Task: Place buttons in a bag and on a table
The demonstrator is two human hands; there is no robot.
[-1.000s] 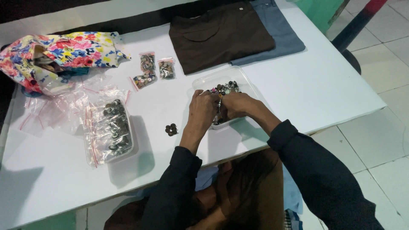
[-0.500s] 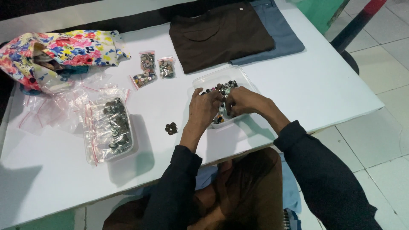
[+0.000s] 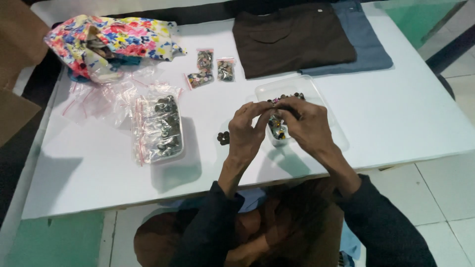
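My left hand (image 3: 247, 129) and my right hand (image 3: 306, 123) meet fingertip to fingertip above a clear plastic tray (image 3: 297, 89) of small buttons on the white table (image 3: 405, 113). The fingers pinch something tiny between them; it is too small to make out. A little pile of dark buttons (image 3: 223, 138) lies on the table just left of my left hand. Dark sleeves cover both forearms.
A second clear tray of buttons (image 3: 161, 129) in zip bags sits to the left, with empty zip bags (image 3: 99, 101) beside it. Three small bags of buttons (image 3: 210, 66) lie further back. A floral cloth (image 3: 109, 42) and folded brown (image 3: 292, 37) and blue garments (image 3: 368, 47) lie at the far edge.
Both hands have lifted slightly off the tray and drawn together, fingertips now pinched over it. The view has shifted a little; nothing else on the table moved.
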